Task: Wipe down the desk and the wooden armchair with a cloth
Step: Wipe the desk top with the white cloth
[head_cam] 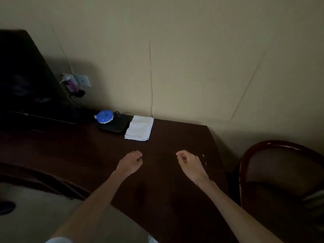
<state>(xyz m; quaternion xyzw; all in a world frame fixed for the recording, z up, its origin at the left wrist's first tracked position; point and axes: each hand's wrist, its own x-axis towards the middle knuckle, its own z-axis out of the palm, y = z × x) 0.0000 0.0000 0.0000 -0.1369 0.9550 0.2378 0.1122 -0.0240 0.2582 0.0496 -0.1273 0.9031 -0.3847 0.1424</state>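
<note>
A folded white cloth (139, 128) lies on the dark wooden desk (70, 151) near the back wall. Both my forearms reach out over the desk. My left hand (130, 162) hovers in front of the cloth with its fingers curled and nothing in it. My right hand (188, 160) is level with it to the right, also curled and holding nothing. Neither hand touches the cloth. The wooden armchair (259, 149), with a curved dark red back rail and a padded seat, stands to the right of the desk.
A blue round lid (105, 116) sits on a flat black device (119, 125) just left of the cloth. A dark monitor (24, 81) stands at the back left, with wall sockets (77, 81) and cables behind it. The wall runs along the desk's far edge.
</note>
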